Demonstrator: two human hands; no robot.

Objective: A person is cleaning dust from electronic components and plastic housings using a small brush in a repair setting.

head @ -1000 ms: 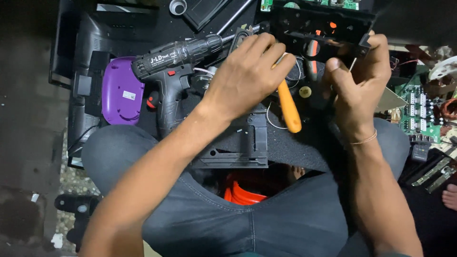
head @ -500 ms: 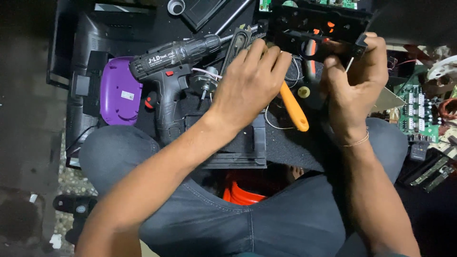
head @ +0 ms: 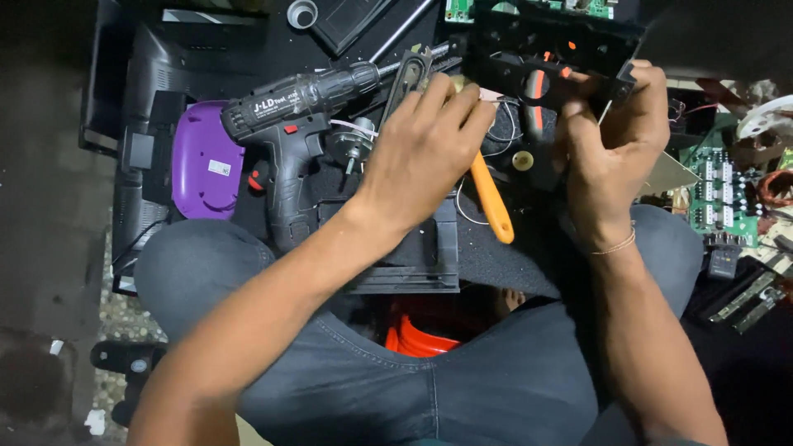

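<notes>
My right hand (head: 610,144) grips the lower right edge of a black plastic frame (head: 537,45) with orange parts showing through its openings, held up above my lap. My left hand (head: 425,149) lies palm down over small parts and wires beside the frame, its fingers curled over something I cannot see. An orange-handled tool (head: 491,198) sticks out from under that hand. A black cordless drill (head: 289,124) lies on its side just left of my left hand, its chuck pointing towards the frame.
A purple plastic case (head: 202,161) lies left of the drill. A black tray (head: 421,264) rests on my lap between my jeans-clad knees. Green circuit boards (head: 723,194) and a copper coil (head: 776,186) sit at the right. An orange object (head: 417,339) shows below my lap.
Both hands with the black frame have shifted slightly upward and left in view. The left hand stays pressed over the parts by the drill's chuck.
</notes>
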